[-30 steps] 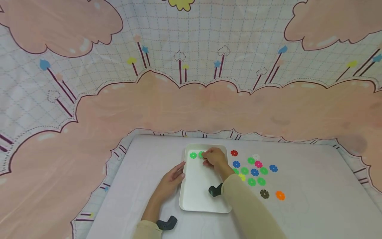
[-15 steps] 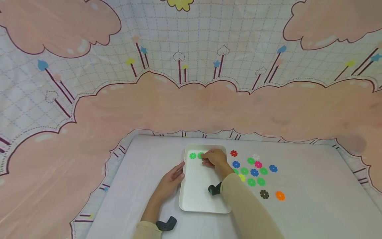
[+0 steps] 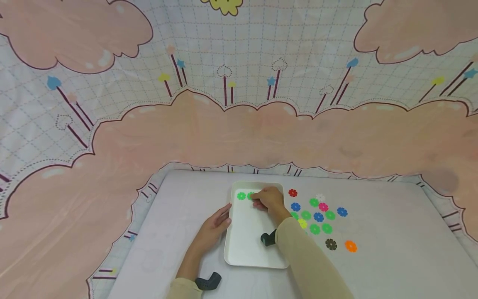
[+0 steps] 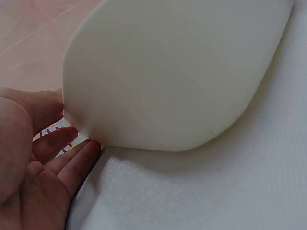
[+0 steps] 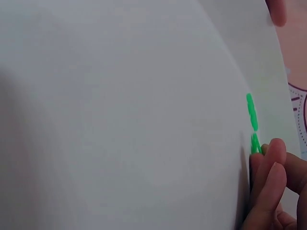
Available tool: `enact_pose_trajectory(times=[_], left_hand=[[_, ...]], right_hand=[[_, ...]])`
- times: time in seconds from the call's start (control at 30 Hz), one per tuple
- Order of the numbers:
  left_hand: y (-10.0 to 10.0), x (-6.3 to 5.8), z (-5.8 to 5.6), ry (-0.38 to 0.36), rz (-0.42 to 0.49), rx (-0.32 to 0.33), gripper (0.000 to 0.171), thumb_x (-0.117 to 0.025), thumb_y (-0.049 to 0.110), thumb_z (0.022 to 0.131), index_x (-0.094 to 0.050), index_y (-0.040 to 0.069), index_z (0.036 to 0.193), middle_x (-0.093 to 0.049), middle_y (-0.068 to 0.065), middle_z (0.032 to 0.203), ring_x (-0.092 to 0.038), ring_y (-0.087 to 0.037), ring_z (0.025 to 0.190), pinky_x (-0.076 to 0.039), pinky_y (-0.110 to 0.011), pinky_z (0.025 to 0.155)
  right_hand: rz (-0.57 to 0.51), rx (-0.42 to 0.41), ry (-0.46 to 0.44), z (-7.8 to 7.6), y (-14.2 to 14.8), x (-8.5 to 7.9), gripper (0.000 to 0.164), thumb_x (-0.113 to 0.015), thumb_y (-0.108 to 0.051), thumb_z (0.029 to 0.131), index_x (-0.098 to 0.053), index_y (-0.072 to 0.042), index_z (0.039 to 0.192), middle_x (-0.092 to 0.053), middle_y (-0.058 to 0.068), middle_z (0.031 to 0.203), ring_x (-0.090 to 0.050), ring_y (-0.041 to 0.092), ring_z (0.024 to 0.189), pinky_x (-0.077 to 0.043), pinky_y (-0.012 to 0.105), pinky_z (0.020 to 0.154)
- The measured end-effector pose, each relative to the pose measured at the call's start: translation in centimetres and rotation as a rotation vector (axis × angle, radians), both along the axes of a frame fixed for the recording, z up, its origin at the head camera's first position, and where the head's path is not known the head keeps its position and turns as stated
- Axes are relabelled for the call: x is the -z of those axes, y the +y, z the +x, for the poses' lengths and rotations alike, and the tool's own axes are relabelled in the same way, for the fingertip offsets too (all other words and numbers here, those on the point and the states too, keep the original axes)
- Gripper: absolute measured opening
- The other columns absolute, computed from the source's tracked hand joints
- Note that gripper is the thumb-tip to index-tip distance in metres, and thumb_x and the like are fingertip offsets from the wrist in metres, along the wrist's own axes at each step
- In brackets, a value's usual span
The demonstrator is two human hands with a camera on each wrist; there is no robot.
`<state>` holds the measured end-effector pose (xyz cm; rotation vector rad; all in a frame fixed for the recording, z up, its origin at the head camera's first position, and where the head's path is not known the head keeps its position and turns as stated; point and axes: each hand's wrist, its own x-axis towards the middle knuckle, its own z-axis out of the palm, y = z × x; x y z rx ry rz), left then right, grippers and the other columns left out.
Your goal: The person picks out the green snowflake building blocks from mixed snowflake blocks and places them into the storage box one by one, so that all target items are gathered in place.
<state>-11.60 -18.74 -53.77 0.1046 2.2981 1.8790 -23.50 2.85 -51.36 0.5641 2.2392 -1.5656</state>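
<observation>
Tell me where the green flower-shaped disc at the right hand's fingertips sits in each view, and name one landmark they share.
Head: the green flower-shaped disc is near the tray's far end, just right of another green disc, at the right hand's fingertips.
Left wrist: not in it.
Right wrist: right side, below mid-height, seen nearly edge-on.
Shared landmark: the white tray, visible in all three.

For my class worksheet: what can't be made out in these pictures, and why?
Head view: part of the pinched green disc, behind the right hand.
Head view: part of the yellow disc, behind the right sleeve.
Left wrist view: the rest of the white tray, cut off by the top edge.
</observation>
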Motion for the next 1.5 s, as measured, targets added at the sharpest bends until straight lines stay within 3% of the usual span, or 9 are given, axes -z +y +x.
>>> enact_pose_trajectory(times=[1.0,1.5], left_hand=[[0.2,0.0,0.0,-0.005,-0.008,0.000,0.054,-0.063,0.023,0.102,-0.047,0.023,0.154,-0.045,-0.004,0.160,-0.044,-0.029,0.148,-0.044,-0.042,0.116],[0.2,0.1,0.0,0.009,-0.005,-0.002,0.054,-0.063,0.026,0.102,-0.047,0.024,0.154,-0.044,-0.006,0.161,-0.044,-0.030,0.147,-0.044,-0.044,0.117]], right_hand=[[-0.011,0.010,0.001,-0.3,0.2,0.7,0.024,-0.087,-0.016,0.081,-0.067,-0.005,0.089,-0.072,0.008,0.068,-0.068,0.015,0.054,-0.057,0.020,0.050],[-0.153,0.001,-0.032,0.1,0.7,-0.9,0.021,-0.085,-0.013,0.084,-0.066,-0.005,0.090,-0.073,0.006,0.072,-0.069,0.013,0.059,-0.059,0.019,0.057]])
